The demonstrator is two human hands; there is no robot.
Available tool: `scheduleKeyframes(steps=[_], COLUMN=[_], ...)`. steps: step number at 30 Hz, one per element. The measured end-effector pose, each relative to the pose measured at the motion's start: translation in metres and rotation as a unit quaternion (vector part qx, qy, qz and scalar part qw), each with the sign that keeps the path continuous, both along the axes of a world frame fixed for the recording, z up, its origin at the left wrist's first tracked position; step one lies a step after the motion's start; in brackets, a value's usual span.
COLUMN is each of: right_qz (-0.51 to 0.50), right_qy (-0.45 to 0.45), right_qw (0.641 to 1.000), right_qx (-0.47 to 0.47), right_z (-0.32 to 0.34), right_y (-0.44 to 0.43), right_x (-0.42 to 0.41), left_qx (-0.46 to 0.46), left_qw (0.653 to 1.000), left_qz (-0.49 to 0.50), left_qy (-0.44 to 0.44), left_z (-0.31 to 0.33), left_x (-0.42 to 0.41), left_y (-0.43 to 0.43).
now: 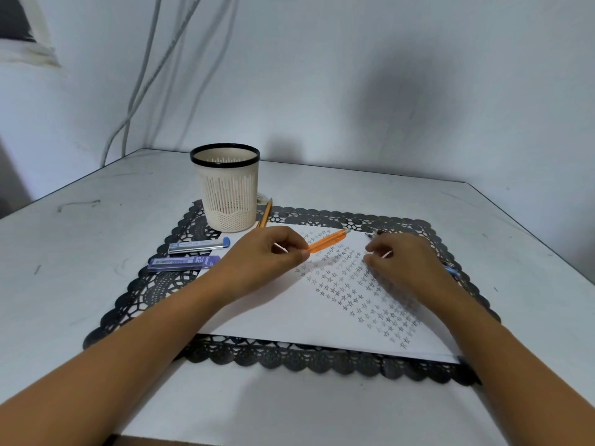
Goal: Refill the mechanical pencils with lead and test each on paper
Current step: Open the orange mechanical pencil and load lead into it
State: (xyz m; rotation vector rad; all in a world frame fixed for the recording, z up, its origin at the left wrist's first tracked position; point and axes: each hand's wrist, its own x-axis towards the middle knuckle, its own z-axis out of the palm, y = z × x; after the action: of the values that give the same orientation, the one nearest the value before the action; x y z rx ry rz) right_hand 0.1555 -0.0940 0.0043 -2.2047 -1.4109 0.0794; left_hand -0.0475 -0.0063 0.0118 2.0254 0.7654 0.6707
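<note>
Beyond the pinching fingertips (pixel 302 254) of left hand (pixel 257 257), orange pencil (pixel 326 241) extends, long axis slanting rightward toward right hand (pixel 405 262), whose curled fingers' hold is unclear.

Soft, cool light reaches you from the near side, throwing a wide blurry shadow on the far wall (pixel 399 98) at right and a fainter one right of the cup (pixel 227 188). Your right hand (pixel 404 263) is smeared by motion blur, and the wide lens bows the counter (pixel 96 239) edges and stretches your forearms (pixel 106 358).
</note>
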Motion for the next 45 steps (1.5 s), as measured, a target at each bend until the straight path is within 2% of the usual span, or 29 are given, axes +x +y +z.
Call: scheduleKeyframes(steps=[3,5,8,11,15,18,40,45], right_qz=[0.004,0.008,0.019,0.057,0.084,0.09,0.089,0.1], right_qy=[-0.023,-0.002,0.133,0.302,0.357,0.368,0.331,0.337], right_qw=[1.0,1.0,0.988,0.94,0.91,0.903,0.918,0.917], right_qx=[0.004,0.019,0.082,0.151,0.193,0.201,0.197,0.189], right_z=[0.0,0.002,0.01,0.02,0.024,0.025,0.023,0.023], right_y=[-0.001,0.0,-0.002,-0.006,-0.008,-0.009,-0.009,-0.009], right_x=[-0.004,-0.004,-0.005,-0.011,-0.019,-0.023,-0.029,-0.028], left_qx=[-0.001,0.001,-0.001,0.002,0.003,0.002,0.013,0.043], left_qw=[1.0,1.0,1.0,1.0,1.0,1.0,1.0,0.999], left_qz=[0.0,0.0,-0.001,-0.002,-0.001,-0.002,-0.007,-0.008], left_qy=[0.002,0.005,0.01,0.012,0.008,0.009,0.007,0.012], left_z=[0.0,0.0,-0.001,-0.001,-0.002,-0.002,-0.003,-0.003], left_x=[0.0,0.0,0.0,0.0,0.0,0.0,0.001,0.001], left_y=[0.0,0.0,0.0,0.0,-0.001,-0.001,-0.001,-0.002])
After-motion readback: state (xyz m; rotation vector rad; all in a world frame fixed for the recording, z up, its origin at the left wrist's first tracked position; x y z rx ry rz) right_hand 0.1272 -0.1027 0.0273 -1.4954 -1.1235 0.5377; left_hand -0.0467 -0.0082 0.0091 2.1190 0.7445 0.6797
